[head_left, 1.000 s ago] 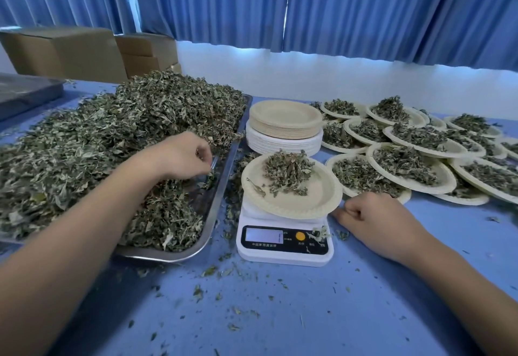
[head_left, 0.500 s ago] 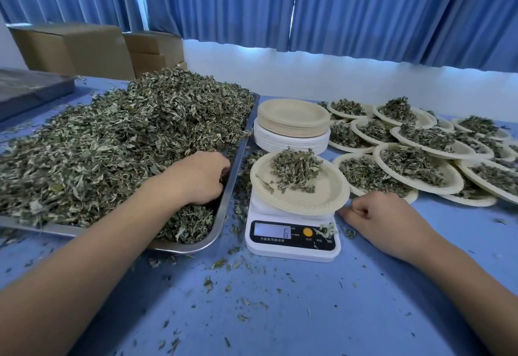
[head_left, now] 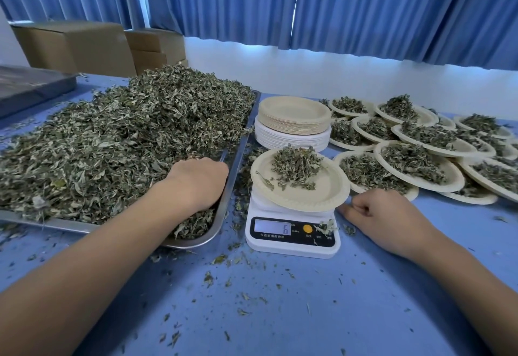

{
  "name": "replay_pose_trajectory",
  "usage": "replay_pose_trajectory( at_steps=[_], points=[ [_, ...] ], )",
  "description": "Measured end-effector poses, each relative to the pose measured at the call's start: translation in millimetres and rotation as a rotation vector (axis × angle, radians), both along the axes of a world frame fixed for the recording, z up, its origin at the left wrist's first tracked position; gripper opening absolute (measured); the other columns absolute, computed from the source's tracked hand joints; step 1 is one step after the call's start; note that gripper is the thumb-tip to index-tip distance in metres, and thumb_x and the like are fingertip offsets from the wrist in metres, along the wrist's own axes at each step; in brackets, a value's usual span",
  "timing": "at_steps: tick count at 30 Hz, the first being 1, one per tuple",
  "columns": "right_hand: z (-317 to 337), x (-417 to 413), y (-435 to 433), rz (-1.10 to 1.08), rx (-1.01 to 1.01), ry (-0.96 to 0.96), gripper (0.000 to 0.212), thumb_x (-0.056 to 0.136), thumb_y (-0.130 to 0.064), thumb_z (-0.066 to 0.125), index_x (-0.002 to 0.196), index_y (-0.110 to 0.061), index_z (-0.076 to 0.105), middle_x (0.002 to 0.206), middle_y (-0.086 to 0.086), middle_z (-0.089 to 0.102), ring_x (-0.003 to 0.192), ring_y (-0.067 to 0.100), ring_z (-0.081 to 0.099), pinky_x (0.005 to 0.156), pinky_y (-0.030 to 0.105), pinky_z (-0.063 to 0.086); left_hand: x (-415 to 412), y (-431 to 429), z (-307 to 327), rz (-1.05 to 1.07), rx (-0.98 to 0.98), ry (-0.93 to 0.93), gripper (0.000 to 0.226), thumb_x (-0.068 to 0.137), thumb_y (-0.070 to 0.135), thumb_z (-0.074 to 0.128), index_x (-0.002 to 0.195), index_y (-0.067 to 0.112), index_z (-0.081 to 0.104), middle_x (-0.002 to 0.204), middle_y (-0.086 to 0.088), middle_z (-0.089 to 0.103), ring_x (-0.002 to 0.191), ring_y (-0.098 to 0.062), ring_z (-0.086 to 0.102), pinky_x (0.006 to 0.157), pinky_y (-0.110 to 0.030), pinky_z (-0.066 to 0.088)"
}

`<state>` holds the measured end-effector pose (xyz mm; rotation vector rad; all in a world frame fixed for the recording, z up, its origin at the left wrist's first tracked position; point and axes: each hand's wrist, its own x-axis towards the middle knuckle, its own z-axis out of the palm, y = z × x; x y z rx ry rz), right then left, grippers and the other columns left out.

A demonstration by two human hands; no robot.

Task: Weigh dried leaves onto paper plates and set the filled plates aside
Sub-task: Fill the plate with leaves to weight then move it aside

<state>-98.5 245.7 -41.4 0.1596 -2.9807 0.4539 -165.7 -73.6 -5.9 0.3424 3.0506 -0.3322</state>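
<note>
The paper plate [head_left: 311,197] being filled sat on a white kitchen scale [head_left: 291,246], carrying a small heap of dried leaves [head_left: 297,166] toward its far side, with a stray leaf or two near its left rim. The scale's display [head_left: 273,227] read 6, and a leaf fragment [head_left: 326,228] lay on the scale's face by the buttons.

Just left of the scale, the left hand [head_left: 200,184] reached into the near right corner of a metal tray [head_left: 235,166], knuckles up, its fingers sunk among the leaves – whether its grip held any could not be told. The tray carried a big pile of dried leaves [head_left: 126,145], heaped high toward the back.

The right hand [head_left: 384,215] rested on the table [head_left: 280,305] just right of the scale, near the plate's rim, its grip a loose fist with the fingers curled in and nothing visibly held.

Behind the scale stood a stack of empty plates [head_left: 293,125], tan ones on top of white. To the right, the filled plates [head_left: 414,165] lay overlapping one another in rows – each with its own heap. Leaf crumbs were scattered over the blue table. At the far left stood cardboard boxes [head_left: 75,44], and blue curtains [head_left: 364,5] hung along the back.
</note>
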Motion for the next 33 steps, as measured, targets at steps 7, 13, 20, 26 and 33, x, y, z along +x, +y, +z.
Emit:
replay_pose_trajectory(
  at_steps=[7, 13, 20, 26, 33],
  points=[
    [1, 0, 0, 0.011, 0.006, 0.004, 0.059, 0.098, -0.048, 0.058, 0.057, -0.015, 0.03, 0.045, -0.004, 0.031, 0.044, 0.013, 0.03, 0.052, 0.034, 0.034, -9, -5, 13, 0.026, 0.329, 0.263, 0.01, 0.102, 0.01, 0.042, 0.094, 0.013, 0.047, 0.073, -0.005, 0.057, 0.061, -0.027, 0.058, 0.062, -0.039, 0.052],
    [1, 0, 0, -0.004, 0.013, -0.014, 0.059, 0.098, -0.049, 0.057, 0.058, -0.015, 0.032, 0.047, -0.002, 0.034, 0.047, 0.016, 0.034, 0.055, 0.039, 0.043, -8, -3, 19, 0.028, 0.301, 0.327, 0.021, 0.101, 0.017, 0.047, 0.081, 0.014, 0.044, 0.071, -0.005, 0.053, 0.056, -0.024, 0.051, 0.056, -0.035, 0.043],
    [2, -1, -1, -0.018, 0.0, -0.019, 0.06, 0.098, -0.047, 0.059, 0.057, -0.015, 0.029, 0.045, -0.004, 0.031, 0.047, 0.018, 0.033, 0.06, 0.045, 0.049, -11, 19, 43, -0.22, 0.815, 0.359, 0.02, 0.097, 0.023, 0.059, 0.077, 0.018, 0.056, 0.062, 0.004, 0.058, 0.051, -0.012, 0.051, 0.055, -0.036, 0.055],
    [1, -1, 1, 0.004, 0.005, -0.011, 0.059, 0.098, -0.045, 0.059, 0.057, -0.015, 0.029, 0.046, -0.005, 0.029, 0.046, 0.016, 0.03, 0.054, 0.038, 0.042, -5, 74, 49, -0.37, 1.098, 0.213, 0.027, 0.096, 0.026, 0.064, 0.075, 0.01, 0.06, 0.055, 0.009, 0.052, 0.046, -0.006, 0.041, 0.05, -0.017, 0.04],
    [-2, -3, 4, 0.017, -0.014, -0.003, 0.06, 0.098, -0.043, 0.061, 0.057, -0.015, 0.028, 0.046, -0.004, 0.028, 0.047, 0.015, 0.028, 0.054, 0.035, 0.036, -2, 73, 39, -0.275, 1.03, 0.069, 0.014, 0.086, 0.026, 0.072, 0.074, 0.024, 0.064, 0.066, 0.014, 0.063, 0.059, -0.002, 0.058, 0.061, -0.025, 0.05]
  ],
)
